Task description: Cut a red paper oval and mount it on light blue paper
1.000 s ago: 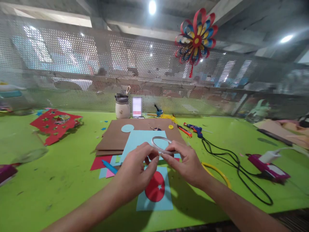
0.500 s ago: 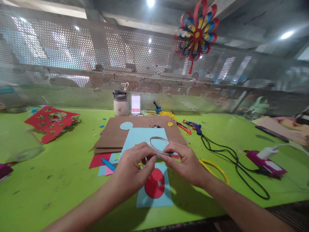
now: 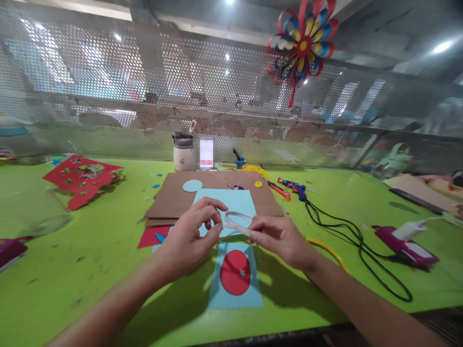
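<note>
My right hand [image 3: 280, 241] pinches the right side of a thin, whitish roll of tape [image 3: 237, 228] between thumb and fingers, holding it tilted above the table. Just left of the roll is my left hand [image 3: 197, 231], its thumb and index finger brought together and another finger stretched out above them. Anything between those fingertips is too small to make out. Below both hands, a light blue paper card [image 3: 255, 296] bears a red oval [image 3: 234, 277] with a small pale star [image 3: 242, 273]. Behind the roll lies a larger light blue sheet [image 3: 224, 198].
Brown cardboard [image 3: 170, 195] lies beneath the blue sheet. To the right are an orange cutter [image 3: 280, 191], a blue glue gun [image 3: 294, 187] with its black cord, a yellow ring [image 3: 333, 253] and a purple power strip [image 3: 405, 246]. Red star-cut paper [image 3: 81, 180] lies left; a cup [image 3: 184, 154] stands behind.
My left hand has come away from the roll of tape, leaving it in my right hand alone. The view has shifted slightly, moving the scene a little to the right.
</note>
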